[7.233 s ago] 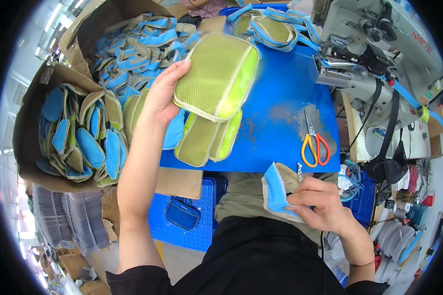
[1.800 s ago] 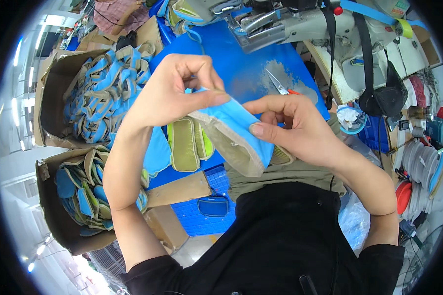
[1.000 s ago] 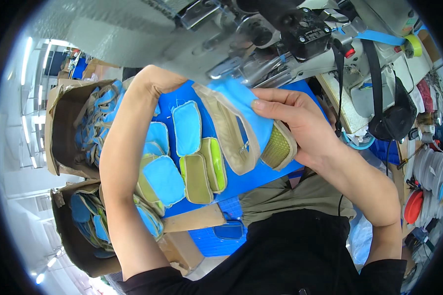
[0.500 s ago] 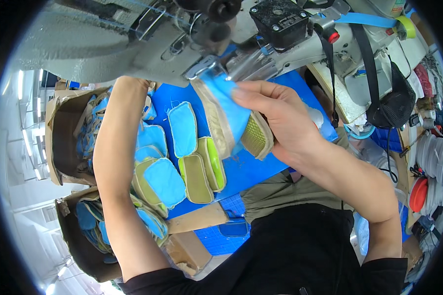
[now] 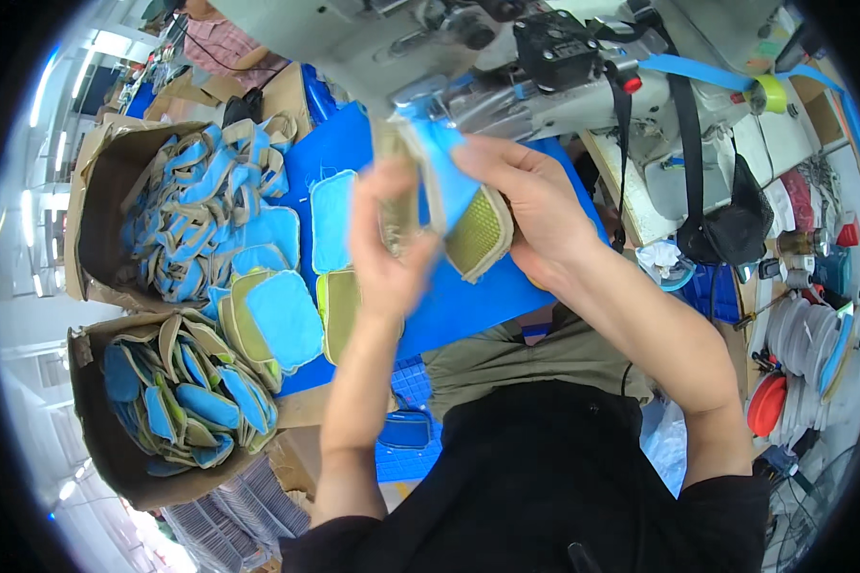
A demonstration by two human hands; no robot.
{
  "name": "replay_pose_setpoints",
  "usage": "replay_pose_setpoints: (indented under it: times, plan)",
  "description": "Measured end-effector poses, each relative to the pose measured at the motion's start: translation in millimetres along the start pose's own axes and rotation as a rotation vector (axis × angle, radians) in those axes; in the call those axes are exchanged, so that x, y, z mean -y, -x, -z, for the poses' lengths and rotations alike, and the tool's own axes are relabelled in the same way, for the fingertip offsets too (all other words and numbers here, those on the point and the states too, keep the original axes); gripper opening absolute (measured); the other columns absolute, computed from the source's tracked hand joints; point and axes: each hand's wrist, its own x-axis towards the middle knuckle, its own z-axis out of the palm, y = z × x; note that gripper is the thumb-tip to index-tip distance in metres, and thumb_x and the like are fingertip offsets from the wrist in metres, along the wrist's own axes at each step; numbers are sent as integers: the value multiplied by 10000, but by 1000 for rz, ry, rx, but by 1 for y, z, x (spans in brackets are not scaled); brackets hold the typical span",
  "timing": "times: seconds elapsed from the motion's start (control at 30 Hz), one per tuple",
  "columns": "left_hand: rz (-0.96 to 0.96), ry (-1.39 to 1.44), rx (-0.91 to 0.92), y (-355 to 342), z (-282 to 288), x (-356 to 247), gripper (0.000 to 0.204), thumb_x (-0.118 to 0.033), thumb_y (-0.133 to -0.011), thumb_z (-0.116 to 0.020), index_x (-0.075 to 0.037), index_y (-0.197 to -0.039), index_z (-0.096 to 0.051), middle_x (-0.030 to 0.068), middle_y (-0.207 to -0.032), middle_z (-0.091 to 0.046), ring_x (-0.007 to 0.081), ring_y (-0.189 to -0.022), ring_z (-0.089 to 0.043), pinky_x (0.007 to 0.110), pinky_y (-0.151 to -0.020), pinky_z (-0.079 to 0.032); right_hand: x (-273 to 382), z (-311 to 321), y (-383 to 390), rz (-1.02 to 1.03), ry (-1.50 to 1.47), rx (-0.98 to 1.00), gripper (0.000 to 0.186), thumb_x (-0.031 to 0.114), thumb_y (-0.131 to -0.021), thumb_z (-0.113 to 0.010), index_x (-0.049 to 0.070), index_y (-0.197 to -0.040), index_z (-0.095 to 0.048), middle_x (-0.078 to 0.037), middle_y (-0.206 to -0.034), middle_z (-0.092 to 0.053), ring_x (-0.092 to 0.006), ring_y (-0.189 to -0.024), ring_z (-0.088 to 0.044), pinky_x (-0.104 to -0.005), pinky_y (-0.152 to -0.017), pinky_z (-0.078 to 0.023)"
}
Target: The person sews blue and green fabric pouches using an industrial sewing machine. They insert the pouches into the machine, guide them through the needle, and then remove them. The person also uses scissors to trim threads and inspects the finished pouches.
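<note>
Both hands hold a small fabric pouch piece (image 5: pixel 463 215), blue with tan edging and a yellow-green mesh panel, right in front of the grey sewing machine (image 5: pixel 506 57). My left hand (image 5: pixel 387 244) is blurred and grips its left tan edge. My right hand (image 5: pixel 530 205) pinches its upper right side. Below lies the blue tabletop (image 5: pixel 468 301), where several flat blue and green fabric pieces (image 5: pixel 287 310) are stacked to the left of my left forearm.
Two cardboard boxes full of blue and tan fabric pieces stand at the left, one upper (image 5: pixel 177 205), one lower (image 5: pixel 167 401). A black bag (image 5: pixel 731 224) hangs at the right, near spools and tape rolls (image 5: pixel 803 344). A blue crate (image 5: pixel 406 435) sits under the table.
My left hand has come back from reaching toward the machine and now grips the pouch piece beside my right hand. The piece is held slightly lower, in front of the machine head.
</note>
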Motion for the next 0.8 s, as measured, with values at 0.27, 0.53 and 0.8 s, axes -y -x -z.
replay_pose_setpoints:
  times: [0.27, 0.53, 0.8]
  plan:
    - [1019, 941, 265, 77, 33, -95, 184, -102, -992, -691, 12, -1134, -716, 33, -970, -726, 81, -859, -633, 279, -790, -516, -8, 25, 39, 164, 351, 71, 282, 181, -970, -731, -37, -1136, -665, -56, -966, -710, -90, -904, -645, -241, -804, -497]
    - [843, 680, 533, 116, 17, -107, 191, -98, -1012, -639, 32, -1129, -715, 76, -1027, -712, 126, -927, -624, 312, -851, -494, -5, 46, 112, -87, 491, 168, 253, 249, -1020, -681, -1, -988, -705, 75, -778, -610, 4, -720, -490, -208, -607, -404]
    - [-444, -411, 97, 19, 12, -61, 237, -8, -851, -702, -18, -1087, -717, 178, -1204, -690, 349, -1140, -649, 468, -1034, -484, -6, 39, 109, 268, 584, 231, 227, 186, -974, -721, -36, -934, -737, -42, -795, -665, -71, -726, -564, -275, -642, -438]
